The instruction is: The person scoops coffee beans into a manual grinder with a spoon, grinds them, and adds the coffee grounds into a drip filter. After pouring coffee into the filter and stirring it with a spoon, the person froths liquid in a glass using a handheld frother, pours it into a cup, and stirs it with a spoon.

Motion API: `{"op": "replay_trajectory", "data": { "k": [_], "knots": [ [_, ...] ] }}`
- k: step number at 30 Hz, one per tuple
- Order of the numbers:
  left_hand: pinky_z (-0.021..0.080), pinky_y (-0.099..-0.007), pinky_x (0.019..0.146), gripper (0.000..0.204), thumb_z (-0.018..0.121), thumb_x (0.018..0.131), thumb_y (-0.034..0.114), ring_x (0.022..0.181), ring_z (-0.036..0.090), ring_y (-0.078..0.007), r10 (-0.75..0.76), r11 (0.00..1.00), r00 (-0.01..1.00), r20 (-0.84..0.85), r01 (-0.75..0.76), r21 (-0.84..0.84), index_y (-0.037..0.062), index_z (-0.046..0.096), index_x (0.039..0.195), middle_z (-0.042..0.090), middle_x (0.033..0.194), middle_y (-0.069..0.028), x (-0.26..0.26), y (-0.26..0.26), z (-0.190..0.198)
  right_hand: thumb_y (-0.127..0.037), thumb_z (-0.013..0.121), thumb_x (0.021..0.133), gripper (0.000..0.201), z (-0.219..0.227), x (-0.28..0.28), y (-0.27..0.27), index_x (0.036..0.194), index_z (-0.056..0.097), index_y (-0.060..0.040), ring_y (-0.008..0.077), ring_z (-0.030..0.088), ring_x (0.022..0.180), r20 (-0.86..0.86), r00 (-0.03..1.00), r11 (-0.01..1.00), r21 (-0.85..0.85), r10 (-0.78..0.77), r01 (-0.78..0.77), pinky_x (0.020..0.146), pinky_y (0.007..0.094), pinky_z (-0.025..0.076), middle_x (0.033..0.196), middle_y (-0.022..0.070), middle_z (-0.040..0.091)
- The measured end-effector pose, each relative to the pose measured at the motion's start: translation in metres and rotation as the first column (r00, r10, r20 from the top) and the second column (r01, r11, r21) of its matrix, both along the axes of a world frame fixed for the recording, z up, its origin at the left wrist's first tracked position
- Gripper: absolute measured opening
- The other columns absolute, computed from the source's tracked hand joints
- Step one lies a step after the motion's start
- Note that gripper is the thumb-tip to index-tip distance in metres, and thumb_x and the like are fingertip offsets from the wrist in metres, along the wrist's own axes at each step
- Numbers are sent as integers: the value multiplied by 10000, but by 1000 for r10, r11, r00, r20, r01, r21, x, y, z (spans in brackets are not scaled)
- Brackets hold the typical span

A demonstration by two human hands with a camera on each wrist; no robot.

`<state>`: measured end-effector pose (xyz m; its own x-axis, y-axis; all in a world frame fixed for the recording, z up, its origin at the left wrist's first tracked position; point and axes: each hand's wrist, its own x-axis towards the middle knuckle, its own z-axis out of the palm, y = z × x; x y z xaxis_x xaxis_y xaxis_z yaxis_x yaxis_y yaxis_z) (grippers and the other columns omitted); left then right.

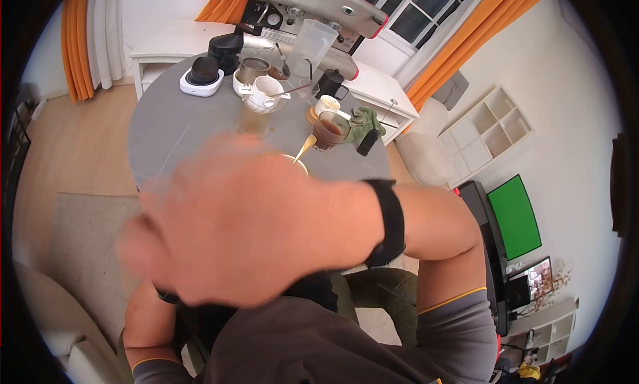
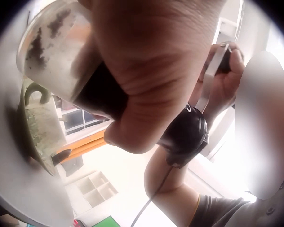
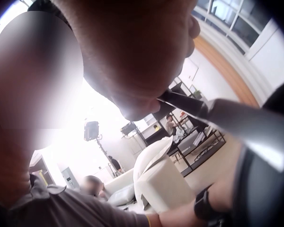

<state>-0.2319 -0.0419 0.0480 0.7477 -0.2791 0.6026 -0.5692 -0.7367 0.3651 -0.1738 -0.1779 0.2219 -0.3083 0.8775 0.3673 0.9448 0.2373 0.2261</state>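
Observation:
My right hand [image 1: 246,217], blurred and close to the head camera, covers the middle of that view and hides most of my left hand. In the left wrist view my left hand [image 2: 154,71] grips a see-through container [image 2: 61,42] by its dark band [image 2: 102,94]; brown specks stick to its wall. Behind it, the fingers of my right hand [image 2: 234,78] curl round the dark end of a metal strip [image 2: 209,78]. The right wrist view shows that strip [image 3: 246,127] running from beneath my right hand [image 3: 132,61].
The grey round table [image 1: 160,141] carries a white dripper [image 1: 266,94], a glass with brown liquid [image 1: 329,134], a spoon [image 1: 305,147], a green cloth [image 1: 365,121] and a black-topped white device [image 1: 202,81]. Behind stands an espresso machine [image 1: 319,11].

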Motion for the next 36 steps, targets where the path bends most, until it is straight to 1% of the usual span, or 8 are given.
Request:
{"op": "replay_trajectory", "data": {
  "k": [3, 4, 7, 11, 16, 20, 29, 36],
  "knots": [
    [447, -452, 1056, 655, 822, 714, 348, 1263, 574, -341, -34, 997, 999, 2, 34, 65, 80, 667, 1291, 644, 1325, -144, 1, 3, -9, -247, 659, 748, 252, 10, 23, 8, 873, 601, -36, 310, 645, 547, -45, 975, 964, -169, -216, 206, 445, 454, 443, 659, 123, 629],
    [322, -558, 1142, 738, 899, 623, 321, 1389, 454, -404, -80, 990, 980, -183, 58, -125, 133, 689, 1306, 587, 1448, -107, 3, 1, -7, -235, 667, 747, 223, 7, 27, 7, 838, 585, -48, 297, 640, 533, -24, 981, 980, -42, -194, 193, 433, 434, 436, 671, 127, 634],
    [351, -546, 1116, 770, 924, 542, 295, 1362, 482, -401, -113, 985, 980, -163, 89, -144, 141, 709, 1266, 595, 1432, -108, 9, -5, -5, -249, 679, 763, 228, -2, 36, 4, 822, 574, -55, 280, 645, 530, 4, 997, 986, 153, -75, 74, 417, 416, 426, 674, 131, 637],
    [375, -550, 1078, 752, 918, 517, 280, 1340, 485, -405, -106, 984, 981, -162, 80, -160, 136, 716, 1227, 607, 1386, -120, 10, -8, -1, -261, 672, 775, 228, -3, 44, 4, 812, 572, -60, 265, 644, 523, 5, 996, 987, 130, -92, 91, 406, 401, 422, 687, 128, 644],
    [519, -405, 791, 474, 886, 633, 253, 912, 679, -326, -3, 993, 991, 137, 18, -114, 88, 660, 1016, 714, 920, -44, 12, -9, 15, -255, 732, 795, 302, 6, 53, 3, 958, 536, -93, 301, 618, 612, -67, 958, 959, 35, -278, 281, 509, 407, 475, 715, 75, 595],
    [529, -420, 721, 571, 896, 563, 300, 759, 680, -341, -13, 990, 982, 186, 38, -135, 91, 651, 1035, 693, 891, -80, 16, -6, 17, -247, 721, 825, 289, 3, 68, -2, 999, 548, -94, 327, 619, 623, -89, 963, 952, 153, -253, 265, 548, 418, 486, 724, 81, 611],
    [543, -385, 766, 511, 909, 642, 218, 828, 707, -321, 272, 941, 914, 300, -188, -280, 63, 659, 1059, 708, 904, -105, 6, 23, 32, -255, 681, 906, 250, -14, 116, -43, 1038, 560, -81, 358, 632, 675, -270, 865, 892, 43, -423, 449, 608, 429, 494, 762, 126, 631],
    [557, -359, 788, 518, 885, 636, 115, 860, 712, -331, 487, 831, 854, 183, -389, -397, 39, 650, 1091, 717, 954, -136, 8, 38, 30, -216, 705, 839, 239, -71, 92, -74, 1000, 573, -99, 304, 621, 632, -217, 923, 948, -69, -318, 310, 548, 411, 476, 737, 85, 590]
  ]
}}
